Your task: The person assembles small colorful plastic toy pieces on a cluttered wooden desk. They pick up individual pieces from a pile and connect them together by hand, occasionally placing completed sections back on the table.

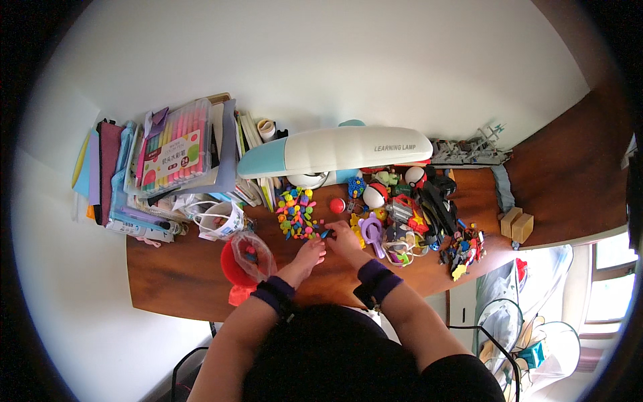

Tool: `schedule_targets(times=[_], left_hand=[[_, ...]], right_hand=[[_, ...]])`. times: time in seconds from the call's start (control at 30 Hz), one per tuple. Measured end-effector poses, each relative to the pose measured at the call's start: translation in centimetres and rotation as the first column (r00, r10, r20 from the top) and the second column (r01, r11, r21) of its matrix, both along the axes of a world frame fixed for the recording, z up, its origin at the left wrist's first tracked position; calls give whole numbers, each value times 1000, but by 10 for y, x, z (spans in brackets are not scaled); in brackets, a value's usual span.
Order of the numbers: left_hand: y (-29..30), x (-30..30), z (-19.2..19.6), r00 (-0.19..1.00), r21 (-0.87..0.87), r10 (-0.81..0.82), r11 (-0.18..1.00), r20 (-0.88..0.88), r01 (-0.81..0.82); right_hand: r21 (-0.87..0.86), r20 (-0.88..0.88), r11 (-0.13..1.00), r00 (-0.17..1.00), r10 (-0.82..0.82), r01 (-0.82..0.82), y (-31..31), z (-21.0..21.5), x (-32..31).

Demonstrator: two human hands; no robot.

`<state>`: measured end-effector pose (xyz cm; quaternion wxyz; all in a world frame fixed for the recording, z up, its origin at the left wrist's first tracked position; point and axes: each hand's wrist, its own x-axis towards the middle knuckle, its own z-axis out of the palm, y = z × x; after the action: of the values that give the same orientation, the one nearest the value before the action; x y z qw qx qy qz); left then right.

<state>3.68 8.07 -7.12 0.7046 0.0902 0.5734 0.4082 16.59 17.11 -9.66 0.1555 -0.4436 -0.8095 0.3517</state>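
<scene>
My right hand (pixel 345 238) pinches a small blue piece (pixel 325 234) between thumb and fingertips, just above the desk. Close beside it on the left, my left hand (pixel 311 256) has its fingers curled together; whatever they may hold is hidden. Both wrists wear dark purple bands. Beyond the hands lies a loose spread of small bright pieces (pixel 295 213) in yellow, green, pink, blue and orange. Left of my left hand, a red container (pixel 234 266) is lined with a clear plastic bag (pixel 260 256), with a few small pieces visible inside.
A white handled bucket (pixel 222 220) stands behind the red container. Stacked books and a marker case (pixel 175 147) fill the back left. A long white and blue lamp (pixel 335 151) spans the back. Toys, including a purple one (pixel 372 232), crowd the right of the brown desk (pixel 177 281).
</scene>
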Motion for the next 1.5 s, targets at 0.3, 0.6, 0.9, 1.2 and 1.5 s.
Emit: schedule_targets(times=[0.3, 0.6, 0.9, 1.2, 1.5], left_hand=[[-1, 4, -9, 1000, -17, -7, 1000, 7, 7], [-6, 7, -13, 999, -21, -31, 999, 7, 32], [-10, 10, -6, 999, -37, -20, 999, 43, 21], [-26, -6, 68, 997, 163, 5, 987, 72, -17], [-94, -52, 145, 985, 331, 160, 928, 66, -173]], right_hand=[[-156, 20, 987, 999, 48, -45, -12, -5, 5], [-356, -6, 933, 998, -63, 57, -24, -5, 13], [-448, -104, 893, 989, -102, 45, -30, 4, 26], [-398, -315, 917, 939, -138, 2, -33, 50, 9], [-345, -458, 898, 884, 93, -273, -62, 118, -46]])
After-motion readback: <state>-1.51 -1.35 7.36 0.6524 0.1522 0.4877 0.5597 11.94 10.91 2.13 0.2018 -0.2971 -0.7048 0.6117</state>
